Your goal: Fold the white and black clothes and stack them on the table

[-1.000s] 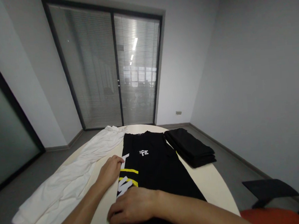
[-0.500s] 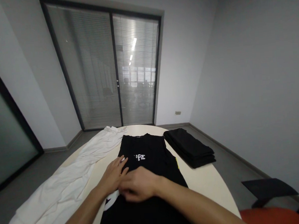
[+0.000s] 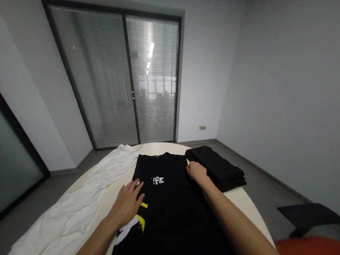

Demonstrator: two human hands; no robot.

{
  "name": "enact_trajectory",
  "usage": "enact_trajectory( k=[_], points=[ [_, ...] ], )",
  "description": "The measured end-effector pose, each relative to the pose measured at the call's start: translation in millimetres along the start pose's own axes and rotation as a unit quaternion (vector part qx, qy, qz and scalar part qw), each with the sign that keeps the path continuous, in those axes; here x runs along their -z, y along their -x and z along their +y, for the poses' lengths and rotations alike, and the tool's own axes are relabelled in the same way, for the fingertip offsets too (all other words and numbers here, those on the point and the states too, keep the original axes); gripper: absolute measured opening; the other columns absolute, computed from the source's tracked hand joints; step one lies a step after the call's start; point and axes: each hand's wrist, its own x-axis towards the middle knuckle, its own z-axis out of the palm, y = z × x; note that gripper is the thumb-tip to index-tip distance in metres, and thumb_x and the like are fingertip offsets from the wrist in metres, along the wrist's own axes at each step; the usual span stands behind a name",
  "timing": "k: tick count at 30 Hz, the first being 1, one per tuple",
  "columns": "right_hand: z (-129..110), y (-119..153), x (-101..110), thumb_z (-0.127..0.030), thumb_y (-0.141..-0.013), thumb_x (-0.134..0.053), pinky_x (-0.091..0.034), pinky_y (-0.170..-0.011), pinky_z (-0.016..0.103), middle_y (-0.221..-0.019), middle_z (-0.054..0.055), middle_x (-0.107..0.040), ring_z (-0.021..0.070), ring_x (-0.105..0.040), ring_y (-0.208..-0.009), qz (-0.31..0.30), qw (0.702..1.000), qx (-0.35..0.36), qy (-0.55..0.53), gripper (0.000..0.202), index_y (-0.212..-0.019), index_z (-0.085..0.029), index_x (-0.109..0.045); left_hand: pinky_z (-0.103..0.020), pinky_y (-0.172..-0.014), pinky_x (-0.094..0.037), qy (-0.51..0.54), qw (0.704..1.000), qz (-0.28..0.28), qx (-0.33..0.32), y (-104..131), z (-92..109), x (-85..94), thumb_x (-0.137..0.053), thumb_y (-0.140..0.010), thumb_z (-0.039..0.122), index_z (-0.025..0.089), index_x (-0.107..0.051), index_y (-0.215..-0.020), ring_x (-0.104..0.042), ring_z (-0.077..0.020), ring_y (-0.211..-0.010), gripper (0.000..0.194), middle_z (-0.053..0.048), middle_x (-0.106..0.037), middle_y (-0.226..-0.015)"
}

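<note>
A black shirt [image 3: 170, 213] with a small white print near its collar and yellow and white patches at its left side lies spread on the round table. My left hand [image 3: 128, 200] rests on the shirt's left edge with its fingers apart, holding nothing. At the shirt's upper right edge, my right hand [image 3: 197, 172] is closed with its fingers against the fabric; what lies between the fingertips is hidden. The shirt's near end runs out of view at the bottom.
Folded black garments [image 3: 219, 166] are stacked at the right side of the pale table [image 3: 248, 203]. A long white cloth [image 3: 76, 208] stretches along the left side. An orange chair [image 3: 309, 248] with a black armrest stands at the lower right.
My right hand has moved from beside my left hand to the shirt's upper right edge. The yellow patch now shows. My left hand stays nearly in place.
</note>
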Motion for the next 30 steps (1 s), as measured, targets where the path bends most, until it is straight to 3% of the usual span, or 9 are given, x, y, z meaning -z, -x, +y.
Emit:
enact_trajectory(
  k=[7, 12, 17, 20, 26, 30],
  points=[
    [-7, 2, -10, -0.016, -0.099, -0.038, -0.052, -0.088, 0.037, -0.120, 0.028, -0.064, 0.0306, -0.067, -0.110, 0.034, 0.999, -0.002, 0.017, 0.034, -0.122, -0.004, -0.061, -0.053, -0.118, -0.024, 0.012, 1.000, 0.016, -0.003, -1, -4, -6.2, -0.039, -0.099, 0.041, 0.025, -0.046, -0.147, -0.036, -0.0282, -0.144, 0.051, -0.008, -0.039, -0.157],
    [-5, -1, -14, -0.034, -0.100, -0.044, -0.052, -0.086, 0.041, -0.112, 0.027, -0.068, 0.0339, -0.068, -0.106, 0.020, 1.000, 0.001, 0.005, 0.039, -0.115, -0.004, -0.064, -0.052, -0.119, -0.024, 0.005, 1.000, 0.015, -0.006, -2, -4, -8.0, -0.039, -0.099, 0.041, 0.024, -0.046, -0.148, -0.035, -0.0282, -0.145, 0.052, -0.009, -0.039, -0.157],
    [-1, -6, -11, -0.041, -0.100, -0.043, -0.051, -0.085, 0.041, -0.113, 0.027, -0.067, 0.0336, -0.068, -0.106, 0.008, 0.999, 0.012, -0.029, 0.043, -0.117, -0.005, -0.060, -0.051, -0.118, -0.027, 0.009, 0.999, 0.032, -0.010, -2, -6, -12.5, -0.041, -0.099, 0.044, 0.024, -0.048, -0.146, -0.038, -0.0296, -0.143, 0.053, -0.009, -0.040, -0.157],
    [0, -8, -7, -0.042, -0.098, -0.049, -0.050, -0.086, 0.035, -0.114, 0.022, -0.068, 0.0291, -0.068, -0.107, 0.002, 0.998, 0.033, -0.059, 0.042, -0.123, -0.009, -0.054, -0.051, -0.117, -0.028, 0.014, 0.999, 0.039, -0.011, -2, -7, -14.8, -0.042, -0.098, 0.044, 0.024, -0.049, -0.146, -0.039, -0.0298, -0.142, 0.052, -0.009, -0.041, -0.156],
    [-2, -14, -8, -0.030, -0.087, -0.065, -0.047, -0.092, 0.029, -0.124, 0.014, -0.067, 0.0230, -0.066, -0.112, -0.025, 0.982, 0.105, -0.155, 0.063, -0.145, -0.017, -0.041, -0.052, -0.117, -0.028, 0.018, 0.999, 0.038, -0.012, -2, -5, -11.8, -0.041, -0.098, 0.044, 0.023, -0.049, -0.145, -0.038, -0.0301, -0.142, 0.052, -0.010, -0.041, -0.156],
    [-9, -11, -6, -0.020, -0.087, -0.061, -0.043, -0.102, 0.029, -0.135, 0.016, -0.061, 0.0236, -0.060, -0.123, -0.022, 0.979, 0.135, -0.150, 0.058, -0.143, -0.013, -0.048, -0.051, -0.117, -0.028, 0.015, 0.999, 0.029, -0.005, -1, -1, -5.8, -0.041, -0.098, 0.042, 0.021, -0.049, -0.145, -0.038, -0.0315, -0.142, 0.052, -0.011, -0.040, -0.156]
  ],
)
